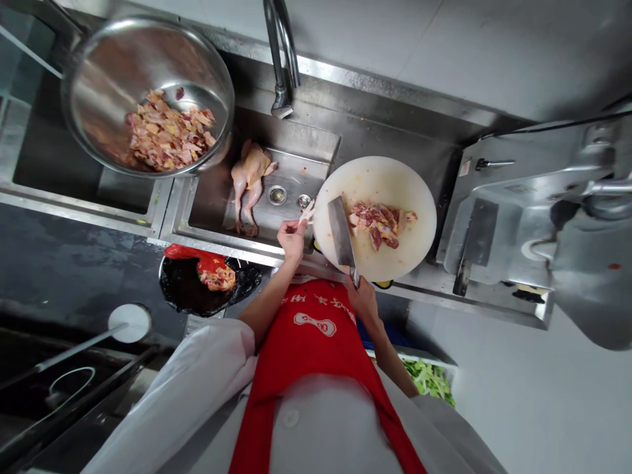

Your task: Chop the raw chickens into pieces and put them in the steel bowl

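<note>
My right hand (363, 299) is wrapped round the handle of a cleaver (342, 230), whose broad blade lies over the left part of a round white cutting board (415, 250). Just right of the blade is a heap of chopped raw meat (380, 222). Between the fingers of my left hand (292, 238) is a pale chicken foot (307, 211), its toes pointing up, at the board's left edge above the sink (296, 141). A whole plucked chicken (251, 172) lies in that sink, legs toward me.
A large steel pan (148, 56) with cut chicken pieces (168, 131) stands at upper left. The faucet (281, 72) rises behind the sink. Below the counter is a bin lined with black plastic (182, 286). A steel machine (518, 217) stands right; greens (429, 378) fill a crate below.
</note>
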### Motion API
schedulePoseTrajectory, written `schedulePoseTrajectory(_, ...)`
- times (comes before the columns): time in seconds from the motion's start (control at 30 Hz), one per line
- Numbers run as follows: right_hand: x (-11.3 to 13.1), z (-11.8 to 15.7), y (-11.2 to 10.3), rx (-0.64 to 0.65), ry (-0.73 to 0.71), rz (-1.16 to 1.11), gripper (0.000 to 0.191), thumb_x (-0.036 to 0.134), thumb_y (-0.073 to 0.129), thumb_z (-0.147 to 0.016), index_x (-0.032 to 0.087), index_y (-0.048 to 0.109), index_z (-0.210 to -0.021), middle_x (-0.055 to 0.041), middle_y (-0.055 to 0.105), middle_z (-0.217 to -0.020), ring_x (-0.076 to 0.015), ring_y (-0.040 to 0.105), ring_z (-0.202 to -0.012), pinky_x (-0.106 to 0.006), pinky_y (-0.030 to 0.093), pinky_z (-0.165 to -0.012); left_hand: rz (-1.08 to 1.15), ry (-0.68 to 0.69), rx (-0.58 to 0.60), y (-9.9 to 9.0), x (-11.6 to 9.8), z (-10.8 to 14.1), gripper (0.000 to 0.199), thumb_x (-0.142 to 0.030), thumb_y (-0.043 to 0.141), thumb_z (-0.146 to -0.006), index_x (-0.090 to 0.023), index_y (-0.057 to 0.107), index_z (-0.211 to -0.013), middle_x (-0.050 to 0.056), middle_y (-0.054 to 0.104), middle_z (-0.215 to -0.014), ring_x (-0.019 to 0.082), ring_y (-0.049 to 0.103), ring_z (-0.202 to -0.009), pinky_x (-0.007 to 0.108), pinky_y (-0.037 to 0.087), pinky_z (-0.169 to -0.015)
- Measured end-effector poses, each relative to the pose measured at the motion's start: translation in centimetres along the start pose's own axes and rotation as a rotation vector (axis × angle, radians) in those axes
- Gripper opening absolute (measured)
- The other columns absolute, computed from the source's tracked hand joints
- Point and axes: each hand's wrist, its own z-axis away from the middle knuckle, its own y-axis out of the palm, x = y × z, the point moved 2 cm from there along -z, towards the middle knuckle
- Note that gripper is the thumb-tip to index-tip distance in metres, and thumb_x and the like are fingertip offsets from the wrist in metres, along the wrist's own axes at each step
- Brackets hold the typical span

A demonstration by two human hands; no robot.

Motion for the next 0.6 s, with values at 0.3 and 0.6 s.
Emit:
schedulePoseTrajectory(0.3,-0.5,1.3,-0.9,-0.019,0.014,0.085,0.040,0.051,0.041,-0.100,0.017,0.061,-0.094,-0.0123,0.071,-0.083,-0.0204,0.065,-0.072,-0.027,0.030,-0.062,-0.147,-0.050,0.152,0.8,1.8,2.6,0.031,-0.039,0.081,-0.070,-0.017,0.059,-0.075,-0.001,0.062,-0.068,0.010,0.057,-0.059,0.023,0.046,-0.059)
schedulePoseTrajectory(0.6,-3.5,5.0,0.2,-0.037,-0.003,0.065,0.034,0.044,0.043,-0.099,0.014,0.059,-0.094,-0.0098,0.069,-0.073,-0.0188,0.062,-0.062,-0.027,0.027,-0.059,-0.401,0.033,0.300,1.4,0.7,2.1,0.032,-0.044,0.074,-0.077,-0.017,0.061,-0.065,-0.001,0.059,-0.061,0.010,0.049,-0.055,0.023,0.039,-0.056)
